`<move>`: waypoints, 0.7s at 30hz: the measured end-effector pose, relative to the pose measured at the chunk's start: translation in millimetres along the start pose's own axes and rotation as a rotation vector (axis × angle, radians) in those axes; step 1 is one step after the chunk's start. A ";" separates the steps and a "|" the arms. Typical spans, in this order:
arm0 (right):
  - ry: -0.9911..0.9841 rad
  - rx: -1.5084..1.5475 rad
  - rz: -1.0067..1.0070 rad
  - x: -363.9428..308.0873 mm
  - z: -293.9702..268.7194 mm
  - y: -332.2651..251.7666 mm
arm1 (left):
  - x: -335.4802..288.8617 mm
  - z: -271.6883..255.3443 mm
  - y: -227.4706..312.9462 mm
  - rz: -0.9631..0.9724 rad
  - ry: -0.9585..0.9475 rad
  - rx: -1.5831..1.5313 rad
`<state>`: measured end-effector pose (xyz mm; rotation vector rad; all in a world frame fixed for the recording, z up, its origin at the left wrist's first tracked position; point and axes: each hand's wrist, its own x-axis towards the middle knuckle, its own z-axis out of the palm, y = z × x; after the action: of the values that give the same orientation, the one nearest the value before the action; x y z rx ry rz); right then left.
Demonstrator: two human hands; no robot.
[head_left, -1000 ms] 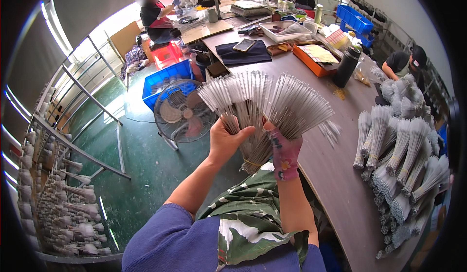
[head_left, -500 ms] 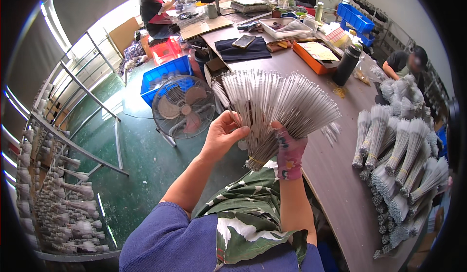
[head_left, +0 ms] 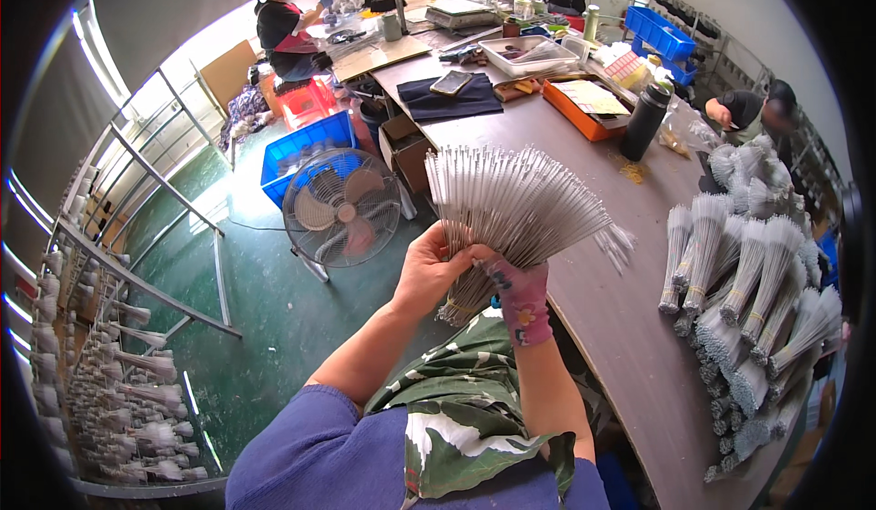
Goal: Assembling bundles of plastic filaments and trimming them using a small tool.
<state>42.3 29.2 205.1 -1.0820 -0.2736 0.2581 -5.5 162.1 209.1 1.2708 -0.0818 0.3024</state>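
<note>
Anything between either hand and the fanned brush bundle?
Nothing visible blocks the left hand; its bare fingers meet the brush bundle directly. The right hand wears a pink floral glove; whether its fabric comes between palm and bundle is hidden.

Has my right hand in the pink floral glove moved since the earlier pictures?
Yes. Your right hand now sits farther left, nearer the round metal-caged floor fan.

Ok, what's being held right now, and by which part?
A fanned bundle of wire brushes, held by the bare stems, below the whitish bristles.
</note>
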 end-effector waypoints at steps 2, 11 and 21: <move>0.143 -0.040 -0.085 3.4 5.8 2.4 | 6.8 -1.4 3.5 0.103 0.031 0.199; 0.285 0.039 -0.124 -2.4 14.1 -5.1 | -0.1 -8.4 12.0 -0.093 0.068 0.070; 0.293 0.061 -0.062 -3.6 10.8 -6.7 | -6.8 -5.5 7.7 -0.003 0.109 0.012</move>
<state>35.8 33.9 215.6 -1.0342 -0.0366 0.0506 -14.7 168.1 213.1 1.2637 0.0155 0.3693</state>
